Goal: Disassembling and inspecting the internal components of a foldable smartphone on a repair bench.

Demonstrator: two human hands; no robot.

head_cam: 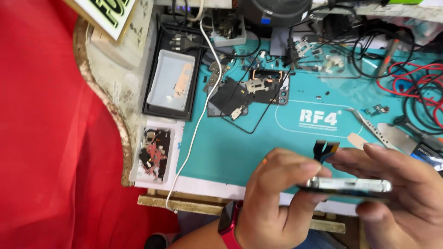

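Both my hands hold a thin phone body (pixel 350 186) edge-on just above the near edge of the teal work mat (pixel 240 143). My left hand (pixel 272 198) grips its left end, thumb on top and fingers beneath. My right hand (pixel 401 184) clasps its right end. A dark flex ribbon with an orange tip (pixel 326 150) sticks up from the phone between my two hands. A red watch band (pixel 229 226) circles my left wrist.
Loose phone parts and black plates (pixel 249 90) lie on the mat's far side. A white cable (pixel 196 124) runs down the mat's left edge. Trays (pixel 171 80) and a parts box (pixel 154 153) stand at left. Tweezers (pixel 364 121) and red wires (pixel 415 78) lie at right. Red cloth (pixel 50 138) covers the left.
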